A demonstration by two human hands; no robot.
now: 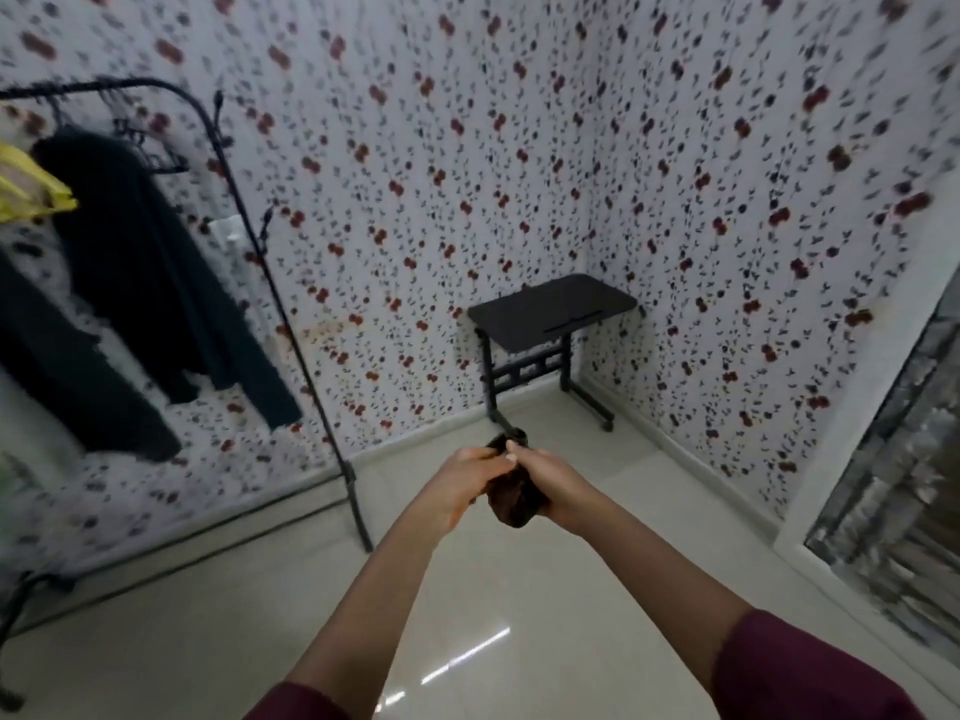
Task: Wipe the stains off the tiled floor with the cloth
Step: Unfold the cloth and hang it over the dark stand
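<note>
Dark brown cloth (514, 498), bunched into a wad, held up in front of me above the tiled floor (467, 589), well clear of it. Both my hands are on it. My left hand (457, 483) has its grip closed round the cloth's left side, fingers curled over the top. My right hand (553, 480) has its grip closed round the right side, thumb lying across the upper part. A tuft of cloth sticks out beyond my fingertips on the far side; the bulk hangs below between my palms. Maroon sleeves (810, 667) on both arms, pushed up past the forearm.

Floor is pale, glossy, with a streak of light reflected near me. Far corner: small black counter (553, 309) on a wheeled frame, standing against the cherry-print wallpaper (415, 174). Left: black clothes rack (291, 314) with dark garments (145, 262) and a yellow item (31, 189) hanging. Right edge: a blurred, grey mottled panel (893, 485); cannot tell what it is.
</note>
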